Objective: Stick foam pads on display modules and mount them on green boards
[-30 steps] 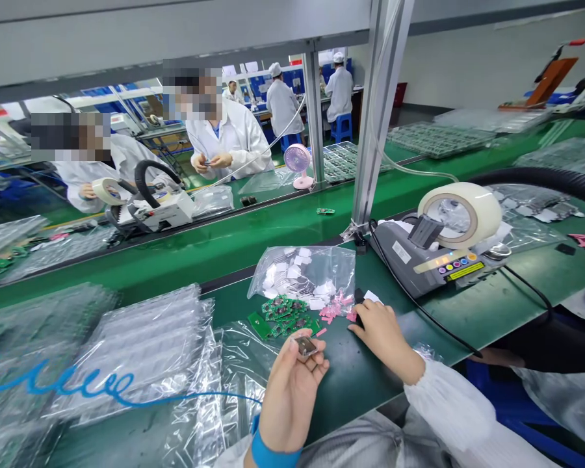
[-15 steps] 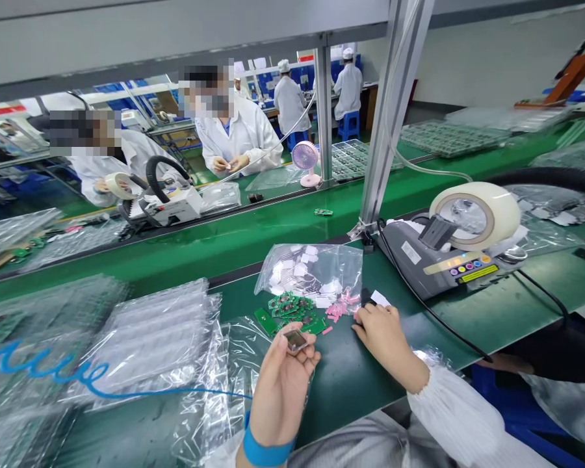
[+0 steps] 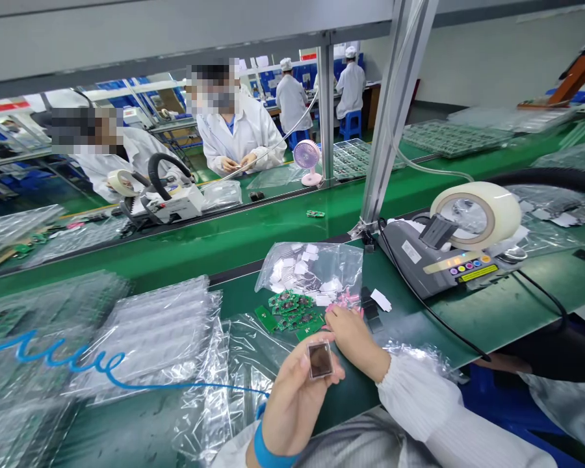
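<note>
My left hand [image 3: 297, 383], with a blue band at its wrist, holds up a small clear square case [image 3: 320, 360] with a dark face. Its thumb and fingers grip the edges. My right hand [image 3: 353, 338] is just beyond it, fingers curled together at the small pink strips [image 3: 344, 300]; the fingertips are partly hidden. To its left lies a heap of green circuit boards [image 3: 292, 309]. Behind the boards is a clear bag of white tabs with wires [image 3: 297, 268]. Flat black pieces [image 3: 370, 309] and a white piece [image 3: 381, 299] lie right of the strips.
A grey tape dispenser [image 3: 414, 260] with a large roll stands at right, its black cable crossing the bench. Stacked clear trays [image 3: 146, 331] fill the left. A coiled blue cord [image 3: 175, 385] runs to my wristband. Across the green belt [image 3: 273, 227], co-workers [image 3: 241, 130] sit.
My right hand has moved left from the black pieces to the pink strips. My left hand has shifted right and turned the case's face toward me. The board on the belt has slid slightly left.
</note>
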{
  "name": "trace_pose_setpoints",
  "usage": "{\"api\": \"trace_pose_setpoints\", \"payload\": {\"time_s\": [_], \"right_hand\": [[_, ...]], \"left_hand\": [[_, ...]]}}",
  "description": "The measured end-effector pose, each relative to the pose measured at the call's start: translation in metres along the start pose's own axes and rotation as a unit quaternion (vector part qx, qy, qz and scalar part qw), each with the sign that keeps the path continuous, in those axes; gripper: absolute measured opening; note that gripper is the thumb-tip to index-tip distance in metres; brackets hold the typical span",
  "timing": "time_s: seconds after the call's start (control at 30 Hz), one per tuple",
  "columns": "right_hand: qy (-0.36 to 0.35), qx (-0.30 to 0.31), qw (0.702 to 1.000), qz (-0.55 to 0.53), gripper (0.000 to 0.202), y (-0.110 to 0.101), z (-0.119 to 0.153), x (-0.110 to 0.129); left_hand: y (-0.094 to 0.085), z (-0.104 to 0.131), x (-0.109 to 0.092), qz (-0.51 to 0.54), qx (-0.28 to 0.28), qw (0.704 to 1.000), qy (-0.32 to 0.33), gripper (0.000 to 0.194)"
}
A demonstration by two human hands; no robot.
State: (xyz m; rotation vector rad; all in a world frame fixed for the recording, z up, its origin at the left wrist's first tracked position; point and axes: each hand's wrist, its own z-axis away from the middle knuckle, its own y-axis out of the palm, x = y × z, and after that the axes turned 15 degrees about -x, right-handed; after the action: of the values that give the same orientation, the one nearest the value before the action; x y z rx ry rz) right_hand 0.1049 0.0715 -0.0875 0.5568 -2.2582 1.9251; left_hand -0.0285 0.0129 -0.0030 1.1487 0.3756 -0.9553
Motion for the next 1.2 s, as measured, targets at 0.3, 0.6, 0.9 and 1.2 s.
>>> {"api": "trace_pose_setpoints", "payload": {"time_s": [0.3, 0.6, 0.9, 1.2], "right_hand": [[-0.034, -0.153, 0.972, -0.173, 0.019, -0.105, 0.036, -0.002], [-0.079, -0.270, 0.940, -0.191, 0.018, -0.117, 0.052, 0.013], [-0.047, -0.274, 0.946, -0.165, 0.022, -0.116, 0.055, 0.012], [-0.051, -0.164, 0.966, -0.191, 0.017, -0.111, 0.059, -0.005]], "left_hand": [[0.016, -0.003, 0.004, -0.095, -0.004, 0.995, 0.004, 0.036], [0.025, -0.002, 0.014, -0.081, 0.042, 0.996, -0.011, 0.031], [0.020, 0.000, 0.022, -0.106, 0.034, 0.994, -0.021, 0.033], [0.011, 0.003, 0.026, -0.040, 0.043, 0.990, -0.129, 0.029]]}}
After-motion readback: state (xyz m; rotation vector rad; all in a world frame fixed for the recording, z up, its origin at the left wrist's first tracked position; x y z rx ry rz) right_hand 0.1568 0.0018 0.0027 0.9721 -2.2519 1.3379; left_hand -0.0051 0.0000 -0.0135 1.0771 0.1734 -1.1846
